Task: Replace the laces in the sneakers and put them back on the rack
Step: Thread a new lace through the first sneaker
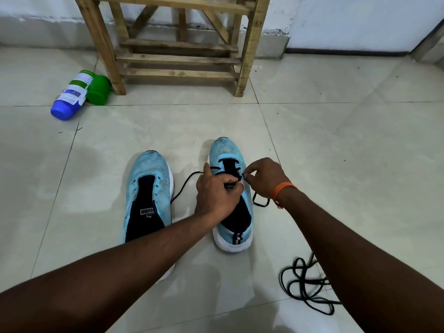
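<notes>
Two light-blue sneakers stand side by side on the tiled floor, toes pointing away from me. The left sneaker [149,174] has no lace in its eyelets. The right sneaker [225,152] has a black lace [185,182] threaded through its front eyelets, with loose ends trailing on both sides. My left hand [215,193] rests over the right sneaker's tongue, fingers curled on the shoe's middle. My right hand [264,177] pinches the lace end by the eyelets on the shoe's right side. Another black lace [302,284] lies coiled on the floor at the lower right.
A wooden slatted shoe rack [177,56] stands against the wall straight ahead. A white bottle with a blue cap [72,94] lies on its side beside a green container [99,88] by the rack's left leg. Bare tiles [348,140] spread to the right.
</notes>
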